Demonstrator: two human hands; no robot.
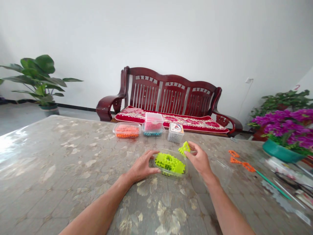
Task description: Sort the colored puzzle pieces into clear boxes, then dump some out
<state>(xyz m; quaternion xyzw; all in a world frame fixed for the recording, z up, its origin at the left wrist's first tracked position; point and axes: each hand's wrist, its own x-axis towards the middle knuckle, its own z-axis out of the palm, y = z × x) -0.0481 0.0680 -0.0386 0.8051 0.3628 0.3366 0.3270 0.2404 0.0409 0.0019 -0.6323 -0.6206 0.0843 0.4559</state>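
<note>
A clear plastic container (185, 169) filled with yellow-green interlocking plastic pieces (170, 163) stands on the table before me. My left hand (146, 165) grips its left end, thumb at the near side and fingers at the far side. Between the thumb and fingers of my right hand (199, 159) is a yellow-green interlocking piece (184, 148), raised just above the container's far right rim. To the right of the container lies a clear lid (222, 174), partly hidden by my right forearm.
Toward the back stand a tub of orange pieces (127, 130), a pink-filled box (154, 122) on a blue-filled tub (153, 133), and a grey-filled box (175, 133). At right are joined orange pieces (242, 163), a green stick (272, 184), grey pieces (281, 199) and a flowerpot (281, 150).
</note>
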